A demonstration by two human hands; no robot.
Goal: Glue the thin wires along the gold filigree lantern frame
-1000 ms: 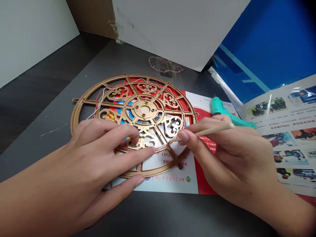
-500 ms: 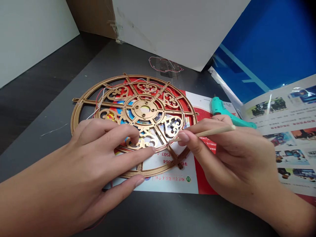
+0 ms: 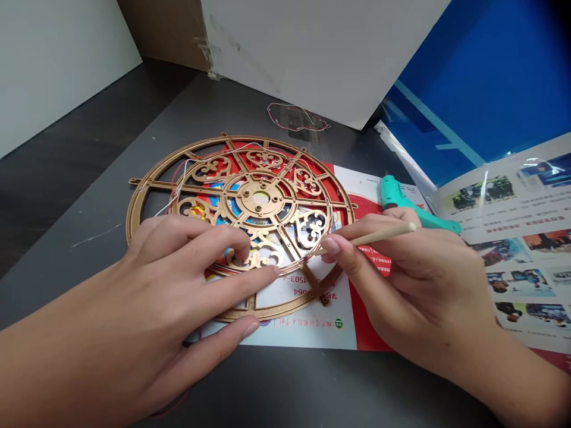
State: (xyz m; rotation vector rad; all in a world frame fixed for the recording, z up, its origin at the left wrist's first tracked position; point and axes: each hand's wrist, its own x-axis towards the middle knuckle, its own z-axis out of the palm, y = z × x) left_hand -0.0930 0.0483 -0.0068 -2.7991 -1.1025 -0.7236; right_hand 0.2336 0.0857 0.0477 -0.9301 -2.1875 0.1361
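Observation:
A gold openwork wheel with spokes and scroll ornaments lies flat on printed sheets. Thin red and white wire runs round its inner ring. My left hand rests over the wheel's near left side, fingers apart, with a fingertip pressing at the ring's near edge. Pinched in my right hand is a slim wooden stick, its tip meeting the wire at the ring's near right, by a spoke. Part of the wheel is hidden under my left hand.
Beyond my right hand lies a teal glue gun. A loose loop of wire sits at the back of the dark table. White panels stand behind, and an open printed booklet is on the right.
The stick has tilted very slightly in my right hand, its rear end shifting a little left and down. My left hand and the wheel keep their places.

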